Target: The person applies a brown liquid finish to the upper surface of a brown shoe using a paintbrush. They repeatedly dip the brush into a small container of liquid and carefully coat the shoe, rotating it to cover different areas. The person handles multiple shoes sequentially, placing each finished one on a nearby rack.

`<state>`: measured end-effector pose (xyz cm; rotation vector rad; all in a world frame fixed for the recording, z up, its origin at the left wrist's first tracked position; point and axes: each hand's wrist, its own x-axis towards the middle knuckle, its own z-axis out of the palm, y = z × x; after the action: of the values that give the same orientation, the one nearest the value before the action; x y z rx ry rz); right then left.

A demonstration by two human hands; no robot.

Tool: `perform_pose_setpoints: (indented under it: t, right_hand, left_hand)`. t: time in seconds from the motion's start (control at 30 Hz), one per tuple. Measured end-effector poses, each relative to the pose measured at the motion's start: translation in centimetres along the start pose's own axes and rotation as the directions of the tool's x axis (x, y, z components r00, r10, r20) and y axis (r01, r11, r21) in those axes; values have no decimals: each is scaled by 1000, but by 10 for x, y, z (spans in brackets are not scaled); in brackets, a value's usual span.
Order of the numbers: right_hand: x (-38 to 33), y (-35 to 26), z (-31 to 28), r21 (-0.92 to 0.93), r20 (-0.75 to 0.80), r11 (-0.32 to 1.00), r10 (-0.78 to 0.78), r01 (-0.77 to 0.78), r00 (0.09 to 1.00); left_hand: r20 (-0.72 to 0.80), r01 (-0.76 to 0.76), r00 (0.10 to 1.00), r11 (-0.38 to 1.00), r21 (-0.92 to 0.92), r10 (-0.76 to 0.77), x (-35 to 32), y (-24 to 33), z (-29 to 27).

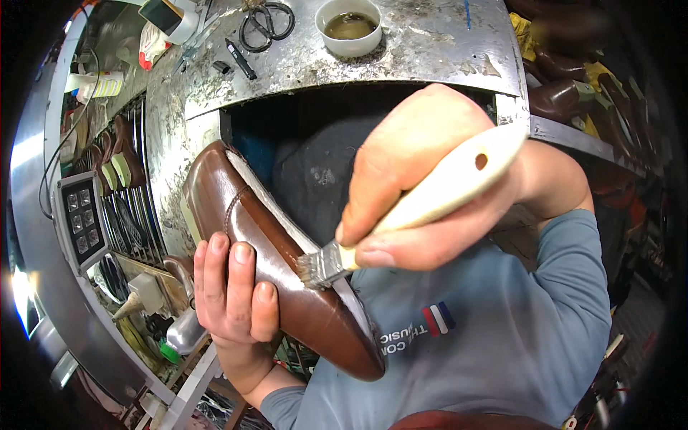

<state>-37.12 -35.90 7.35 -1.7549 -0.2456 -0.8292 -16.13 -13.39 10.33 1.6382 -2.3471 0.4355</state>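
My left hand [233, 297] holds a glossy brown leather shoe upper [215, 190] from its left side. Its fingers curl up over the leather, and its thumb is hidden. The piece is tilted, one end at the upper left and the rounded end at the lower right, with a pale lining along its right edge. In my right hand [426, 161] is a flat paintbrush, gripped by its pale handle [459, 172], which has a hole near the end. The brush's bristles [313, 269] touch the leather near the lined edge; a metal band joins them to the handle.
On the stained metal bench [430, 57] ahead stand a white bowl [351, 49] of murky liquid, a black marker [241, 60] and black looped handles [290, 16]. A lamp panel [81, 218] and a green-capped bottle [185, 333] are at left. Brown shoes [559, 100] pile up at right.
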Motion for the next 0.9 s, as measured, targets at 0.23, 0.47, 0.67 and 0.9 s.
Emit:
perform_pose_setpoints:
  t: [0.23, 0.47, 0.67, 0.9]
  right_hand:
    - [2, -18, 2, -34, -1, 998, -53, 53, 999]
    - [2, -34, 0, -40, 52, 999, 21, -19, 998]
    - [6, -35, 2, -10, -62, 998, -58, 58, 996]
    - [18, -38, -3, 17, -4, 995, -95, 95, 995]
  left_hand:
    - [-28, 51, 998, 998, 46, -50, -1, -9, 10]
    - [4, 124, 992, 992, 38, -124, -9, -19, 17]
    - [-64, 244, 968, 970, -10, -244, -4, -16, 25]
    - [-81, 388, 914, 915, -113, -398, -17, -14, 40]
